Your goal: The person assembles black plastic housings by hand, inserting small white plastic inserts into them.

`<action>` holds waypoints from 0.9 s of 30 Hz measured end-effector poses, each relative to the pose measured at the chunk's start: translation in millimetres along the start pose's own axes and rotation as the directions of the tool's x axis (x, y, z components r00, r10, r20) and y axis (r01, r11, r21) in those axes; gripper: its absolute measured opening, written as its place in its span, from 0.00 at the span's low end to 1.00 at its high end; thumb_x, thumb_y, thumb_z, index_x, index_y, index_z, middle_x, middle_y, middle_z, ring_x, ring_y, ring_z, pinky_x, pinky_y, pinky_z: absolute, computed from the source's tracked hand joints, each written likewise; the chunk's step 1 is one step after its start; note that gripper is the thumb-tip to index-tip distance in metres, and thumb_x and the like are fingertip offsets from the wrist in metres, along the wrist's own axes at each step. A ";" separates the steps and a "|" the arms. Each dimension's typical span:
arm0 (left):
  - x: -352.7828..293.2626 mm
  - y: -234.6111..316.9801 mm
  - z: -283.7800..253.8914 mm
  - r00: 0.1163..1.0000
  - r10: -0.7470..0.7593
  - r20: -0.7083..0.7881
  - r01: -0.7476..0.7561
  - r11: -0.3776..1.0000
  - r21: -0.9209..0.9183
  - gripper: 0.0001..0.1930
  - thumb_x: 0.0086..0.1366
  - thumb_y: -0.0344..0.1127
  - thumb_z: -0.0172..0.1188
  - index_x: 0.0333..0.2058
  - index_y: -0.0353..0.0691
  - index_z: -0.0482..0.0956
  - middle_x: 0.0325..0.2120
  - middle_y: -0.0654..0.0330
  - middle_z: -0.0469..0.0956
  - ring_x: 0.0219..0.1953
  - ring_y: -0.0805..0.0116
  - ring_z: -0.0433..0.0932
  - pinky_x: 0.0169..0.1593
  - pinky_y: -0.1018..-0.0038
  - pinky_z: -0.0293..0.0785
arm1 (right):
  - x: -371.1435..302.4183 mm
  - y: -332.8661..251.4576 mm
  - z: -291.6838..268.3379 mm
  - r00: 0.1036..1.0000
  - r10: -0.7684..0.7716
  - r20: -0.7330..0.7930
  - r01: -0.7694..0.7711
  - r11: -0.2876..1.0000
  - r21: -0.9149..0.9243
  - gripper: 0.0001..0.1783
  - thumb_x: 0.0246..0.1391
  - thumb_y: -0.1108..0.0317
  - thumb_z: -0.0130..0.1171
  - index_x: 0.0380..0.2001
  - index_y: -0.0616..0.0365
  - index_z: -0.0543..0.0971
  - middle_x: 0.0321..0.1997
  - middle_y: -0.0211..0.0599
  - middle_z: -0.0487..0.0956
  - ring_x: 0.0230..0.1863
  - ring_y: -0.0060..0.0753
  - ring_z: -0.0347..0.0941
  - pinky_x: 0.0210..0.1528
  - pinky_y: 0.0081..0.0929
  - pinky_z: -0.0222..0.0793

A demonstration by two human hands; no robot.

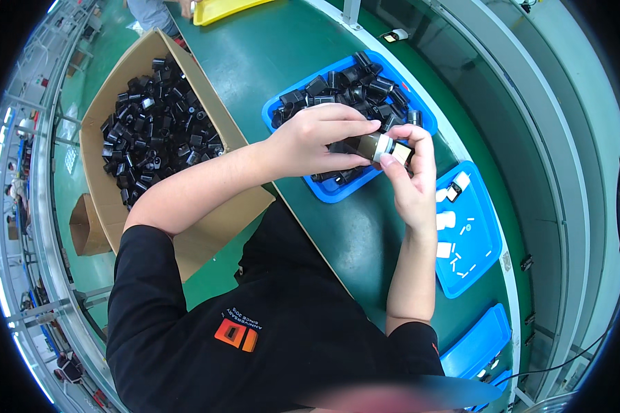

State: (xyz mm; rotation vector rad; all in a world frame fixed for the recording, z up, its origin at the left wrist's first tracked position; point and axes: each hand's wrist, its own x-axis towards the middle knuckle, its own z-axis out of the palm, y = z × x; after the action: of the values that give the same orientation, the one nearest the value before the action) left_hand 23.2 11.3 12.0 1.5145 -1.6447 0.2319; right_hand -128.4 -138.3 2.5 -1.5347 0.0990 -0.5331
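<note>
Above the near edge of a blue tray [332, 195] full of black plastic parts [368, 91], my two hands meet. My left hand [324, 138] is closed around a dark, see-through cylindrical housing [364, 145] with a white ring at its right end. Against that ring, my right hand [415, 180] pinches a small black piece with a pale square face [402, 155], thumb in front and fingers curled behind. Whether the two parts are joined or only touching, I cannot tell. My fingers hide part of both.
At the left stands an open cardboard box [210, 96] heaped with black parts [155, 120]. A blue tray [482, 251] with small white pieces lies to the right, another blue tray [479, 344] nearer me. A yellow tray [220, 9] and another person's arm [151, 12] appear at the far end.
</note>
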 end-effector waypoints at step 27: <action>5.1 43.6 16.6 0.989 0.041 -0.140 -0.067 0.981 -0.181 0.24 0.57 0.39 0.70 0.51 0.34 0.78 0.40 0.52 0.81 0.39 0.60 0.83 0.40 0.73 0.81 | -13.6 80.2 18.5 0.957 0.095 0.273 -0.287 0.197 0.937 0.17 0.45 0.56 0.69 0.37 0.45 0.75 0.36 0.26 0.75 0.31 0.23 0.75 0.26 0.18 0.71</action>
State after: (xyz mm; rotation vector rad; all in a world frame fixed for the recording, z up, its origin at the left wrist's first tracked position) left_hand -22.3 7.6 22.9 1.2875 -1.5554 0.2004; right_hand -111.9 -120.2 -77.3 -0.2287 -0.1641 -0.1460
